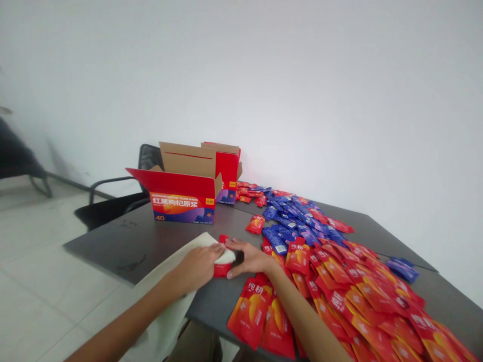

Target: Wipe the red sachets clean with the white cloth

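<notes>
My left hand point(198, 266) is closed on a white cloth point(168, 317), which trails down over the table's front edge. It presses a folded part of the cloth on a small red pouch point(222, 271) lying on the dark table. My right hand point(252, 257) steadies that pouch from the right, thumb at its near end and fingertips at its far end. Cloth and fingers hide the pouch's middle. Near my right forearm lie two red pouches with orange fruit prints point(249, 309), part of a large heap of red pouches point(362, 291).
An open red and blue carton point(183, 206) stands behind my left hand, with another open carton point(227, 173) beyond it. Blue pouches point(290, 216) are piled farther back, and a single red pouch point(255, 224) lies in front of them. A black chair point(113, 203) stands at the left.
</notes>
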Available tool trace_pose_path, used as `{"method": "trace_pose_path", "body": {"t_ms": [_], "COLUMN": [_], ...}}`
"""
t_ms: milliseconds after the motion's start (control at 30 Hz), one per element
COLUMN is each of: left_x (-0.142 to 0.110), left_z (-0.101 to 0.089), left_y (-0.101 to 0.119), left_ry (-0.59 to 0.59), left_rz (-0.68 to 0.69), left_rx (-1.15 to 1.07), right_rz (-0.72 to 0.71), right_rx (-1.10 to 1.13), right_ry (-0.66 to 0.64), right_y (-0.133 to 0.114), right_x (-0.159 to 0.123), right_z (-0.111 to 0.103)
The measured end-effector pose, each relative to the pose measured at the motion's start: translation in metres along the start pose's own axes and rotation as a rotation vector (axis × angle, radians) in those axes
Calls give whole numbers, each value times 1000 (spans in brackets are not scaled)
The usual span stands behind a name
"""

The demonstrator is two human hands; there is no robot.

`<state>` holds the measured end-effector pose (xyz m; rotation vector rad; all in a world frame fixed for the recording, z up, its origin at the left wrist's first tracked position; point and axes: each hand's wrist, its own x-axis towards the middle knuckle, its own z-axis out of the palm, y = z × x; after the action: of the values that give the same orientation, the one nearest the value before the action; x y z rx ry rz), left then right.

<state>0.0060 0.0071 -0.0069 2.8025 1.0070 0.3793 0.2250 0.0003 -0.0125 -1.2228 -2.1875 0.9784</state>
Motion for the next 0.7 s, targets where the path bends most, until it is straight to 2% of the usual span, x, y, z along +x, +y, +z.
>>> {"method": "trace_pose_path", "body": {"t_ms": [100,267,300,467,567,600,700], "left_x": [-7,2,3,-4,-1,1,1], "left_z": [2,-3,-2,5,-4,-8,-16], "left_y": [7,-1,-1,10,1,-6,-31], "left_ry": [13,9,12,50,41,43,73], "left_rz": [121,-105,-110,113,-23,-81,-141], "left_rx": [-52,74,86,-10,6,16,-49], "right_rz": [16,-24,-24,46,25,17,47], "right_rx": [-14,-13,-7,-26,-39,-38,-33], "right_ry": [6,0,2,8,-3,-5,5], "right_y": [2,-2,-3,0,1,0,-5], "right_x": [0,-1,-1,0,0,0,-3], "right_z": [1,-1,-1,1,1,1,0]}}
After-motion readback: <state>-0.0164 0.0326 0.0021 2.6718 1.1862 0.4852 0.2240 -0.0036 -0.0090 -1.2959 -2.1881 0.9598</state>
